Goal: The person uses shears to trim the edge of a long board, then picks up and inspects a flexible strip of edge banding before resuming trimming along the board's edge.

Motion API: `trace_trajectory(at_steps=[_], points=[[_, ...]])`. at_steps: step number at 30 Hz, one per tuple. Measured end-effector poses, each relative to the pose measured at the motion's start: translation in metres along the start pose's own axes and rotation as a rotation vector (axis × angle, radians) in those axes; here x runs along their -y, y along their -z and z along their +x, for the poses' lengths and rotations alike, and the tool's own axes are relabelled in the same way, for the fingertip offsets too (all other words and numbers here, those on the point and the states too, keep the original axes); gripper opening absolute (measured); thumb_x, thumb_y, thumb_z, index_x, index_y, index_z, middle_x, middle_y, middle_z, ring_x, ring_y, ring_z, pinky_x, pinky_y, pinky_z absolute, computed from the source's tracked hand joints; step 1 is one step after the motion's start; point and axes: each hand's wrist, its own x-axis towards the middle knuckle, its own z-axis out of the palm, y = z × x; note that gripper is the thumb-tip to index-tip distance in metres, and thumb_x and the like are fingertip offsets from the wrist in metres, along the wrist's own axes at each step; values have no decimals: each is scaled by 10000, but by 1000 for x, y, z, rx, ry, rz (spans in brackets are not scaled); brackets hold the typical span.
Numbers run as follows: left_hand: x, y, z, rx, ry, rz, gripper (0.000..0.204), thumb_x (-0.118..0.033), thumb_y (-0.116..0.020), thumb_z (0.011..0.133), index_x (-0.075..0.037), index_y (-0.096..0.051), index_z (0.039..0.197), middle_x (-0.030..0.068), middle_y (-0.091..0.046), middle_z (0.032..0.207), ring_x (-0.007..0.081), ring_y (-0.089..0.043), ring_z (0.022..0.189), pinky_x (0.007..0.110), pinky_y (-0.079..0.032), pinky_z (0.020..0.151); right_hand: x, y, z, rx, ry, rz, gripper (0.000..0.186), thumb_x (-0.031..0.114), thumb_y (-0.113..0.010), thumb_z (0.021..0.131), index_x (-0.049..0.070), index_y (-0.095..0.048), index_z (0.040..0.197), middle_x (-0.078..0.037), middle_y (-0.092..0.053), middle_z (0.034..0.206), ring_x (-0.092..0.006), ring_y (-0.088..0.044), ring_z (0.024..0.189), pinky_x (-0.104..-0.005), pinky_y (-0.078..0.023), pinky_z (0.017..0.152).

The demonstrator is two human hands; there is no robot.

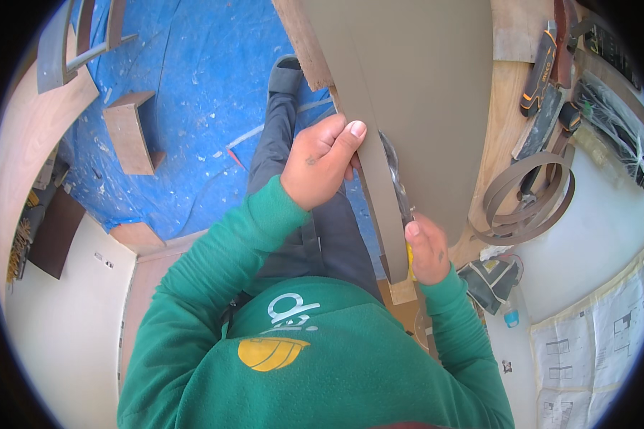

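Note:
A large grey-beige panel lies lengthwise in front of me, with a narrow edge strip along its left side. My left hand is closed in a grip on the strip at the panel's edge, thumb on top. Lower on the right, my right hand is closed around a yellow-handled tool; its long dark-and-silver blade lies along the strip, pointing away from me. The fingertips of my left hand are partly hidden under the edge.
A blue sheet covers the floor, with wooden offcuts on it. At right, a wooden surface holds an orange-black tool and coiled banding. A grey bag and paper drawings are lower right.

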Motion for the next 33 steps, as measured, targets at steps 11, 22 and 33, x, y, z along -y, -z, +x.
trace_trajectory(at_steps=[11, 22, 33], points=[[6, 7, 5, 41, 80, 36, 419, -394, -519, 1087, -56, -584, 848, 22, -596, 676, 72, -515, 551, 254, -411, 491, 15, -2, 7, 19, -21, -3, 448, 401, -495, 1063, 4, -515, 858, -39, -441, 723, -151, -392, 677, -333, -363, 616], [3, 7, 4, 41, 107, 28, 417, -395, -519, 1087, -60, -578, 847, 22, -591, 671, 69, -508, 540, 249, -403, 479, 13, -4, 5, 5, -31, -14, 469, 423, -484, 1070, 4, -520, 861, -33, -429, 719, -141, -381, 681, -326, -360, 614], [-3, 6, 1, 57, 108, 42, 406, -373, -510, 1090, -61, -564, 837, 27, -587, 668, 74, -512, 547, 257, -412, 490, 24, -6, 12, 30, -86, 51, 430, 398, -473, 1069, 19, -512, 868, -12, -415, 731, -125, -367, 684, -315, -338, 616]])
